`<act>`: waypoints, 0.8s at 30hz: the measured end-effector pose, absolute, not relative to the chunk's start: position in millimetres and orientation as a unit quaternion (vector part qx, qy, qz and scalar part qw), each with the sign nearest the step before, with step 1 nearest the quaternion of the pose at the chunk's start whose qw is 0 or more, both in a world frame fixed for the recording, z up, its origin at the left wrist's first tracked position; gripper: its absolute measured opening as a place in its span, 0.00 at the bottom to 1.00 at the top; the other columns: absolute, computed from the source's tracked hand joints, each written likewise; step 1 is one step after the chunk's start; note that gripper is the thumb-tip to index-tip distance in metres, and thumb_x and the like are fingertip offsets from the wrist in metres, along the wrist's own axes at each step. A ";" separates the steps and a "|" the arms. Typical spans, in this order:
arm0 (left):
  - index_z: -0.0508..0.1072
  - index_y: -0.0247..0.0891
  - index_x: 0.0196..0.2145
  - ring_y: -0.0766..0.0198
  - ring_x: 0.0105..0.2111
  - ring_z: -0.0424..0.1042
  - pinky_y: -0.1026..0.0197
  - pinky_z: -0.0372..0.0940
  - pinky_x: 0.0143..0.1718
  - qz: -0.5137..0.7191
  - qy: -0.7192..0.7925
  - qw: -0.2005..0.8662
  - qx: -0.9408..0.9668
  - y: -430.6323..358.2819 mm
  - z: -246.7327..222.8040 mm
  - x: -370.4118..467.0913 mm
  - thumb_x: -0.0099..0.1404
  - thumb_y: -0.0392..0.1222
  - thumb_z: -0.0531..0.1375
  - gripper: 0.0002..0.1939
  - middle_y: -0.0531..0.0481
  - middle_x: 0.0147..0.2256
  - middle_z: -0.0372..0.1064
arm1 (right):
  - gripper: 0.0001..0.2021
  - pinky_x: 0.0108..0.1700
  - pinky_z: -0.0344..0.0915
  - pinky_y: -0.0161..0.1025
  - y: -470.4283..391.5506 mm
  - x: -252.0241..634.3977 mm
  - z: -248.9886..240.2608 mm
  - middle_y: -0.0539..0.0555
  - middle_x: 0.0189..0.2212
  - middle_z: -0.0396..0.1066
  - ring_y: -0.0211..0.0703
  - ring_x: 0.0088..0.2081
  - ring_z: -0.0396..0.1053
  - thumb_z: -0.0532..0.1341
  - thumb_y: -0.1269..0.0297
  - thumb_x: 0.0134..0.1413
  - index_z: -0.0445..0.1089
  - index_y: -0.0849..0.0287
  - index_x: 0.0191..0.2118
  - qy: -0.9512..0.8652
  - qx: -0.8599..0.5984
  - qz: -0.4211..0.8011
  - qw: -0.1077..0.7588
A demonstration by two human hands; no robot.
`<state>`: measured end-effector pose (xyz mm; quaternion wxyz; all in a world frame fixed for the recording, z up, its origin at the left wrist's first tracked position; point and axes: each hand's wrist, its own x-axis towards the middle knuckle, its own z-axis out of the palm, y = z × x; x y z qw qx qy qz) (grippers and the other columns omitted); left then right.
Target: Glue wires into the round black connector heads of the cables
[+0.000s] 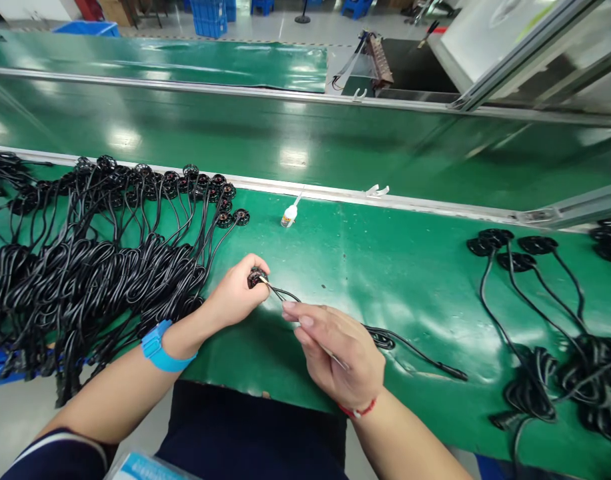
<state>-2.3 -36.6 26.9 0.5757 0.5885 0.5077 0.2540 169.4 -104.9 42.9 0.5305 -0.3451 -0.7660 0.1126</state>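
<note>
My left hand (235, 293), with a blue band at the wrist, is closed around a small round black cable fitting (256, 277), gripped between thumb and fingers. Thin dark wires (284, 293) run from the fitting toward my right hand (343, 350). That hand is pinched on a slim metal tool (338, 360), mostly covered by the fingers, so its exact kind cannot be made out. A light-coloured tip or wire end shows at the fitting. Behind my right hand a coiled black cable (384, 339) lies on the green bench, its plug end (453, 371) pointing right.
Many bundled black cables (95, 273) with round ends cover the bench on the left. More cables (530, 380) lie at the right. A small white dropper bottle (289, 215) rests ahead, near the white rail (330, 193). The bench's front edge is close to my body.
</note>
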 end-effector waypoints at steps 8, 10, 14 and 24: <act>0.63 0.39 0.33 0.69 0.24 0.56 0.65 0.53 0.27 0.246 0.499 0.554 0.620 -37.3 31.2 -6.0 0.50 0.35 0.53 0.09 0.58 0.25 0.57 | 0.17 0.33 0.75 0.41 -105.0 170.3 48.4 0.62 0.40 0.77 0.43 0.38 0.77 0.55 0.77 0.62 0.62 0.58 0.55 -0.762 -0.336 0.155 0.532; 0.63 0.39 0.33 0.69 0.24 0.56 0.64 0.53 0.27 0.235 0.495 0.550 0.630 -38.9 31.8 -6.5 0.50 0.35 0.54 0.10 0.58 0.25 0.58 | 0.16 0.32 0.74 0.41 -104.3 171.5 51.5 0.61 0.40 0.77 0.43 0.37 0.76 0.55 0.76 0.62 0.62 0.57 0.54 -0.765 -0.338 0.165 0.522; 0.64 0.39 0.33 0.68 0.25 0.58 0.64 0.53 0.27 0.210 0.482 0.528 0.667 -42.5 32.0 -5.6 0.51 0.34 0.54 0.10 0.58 0.25 0.60 | 0.12 0.34 0.74 0.40 -101.5 172.1 54.5 0.61 0.38 0.76 0.41 0.36 0.75 0.53 0.76 0.63 0.63 0.59 0.50 -0.774 -0.319 0.194 0.512; 0.64 0.39 0.35 0.68 0.26 0.58 0.64 0.54 0.28 0.212 0.489 0.545 0.647 -40.5 29.2 -2.8 0.51 0.35 0.54 0.11 0.57 0.27 0.60 | 0.10 0.34 0.72 0.41 -99.8 173.3 49.5 0.60 0.37 0.76 0.42 0.34 0.75 0.52 0.73 0.63 0.65 0.59 0.47 -0.767 -0.316 0.185 0.527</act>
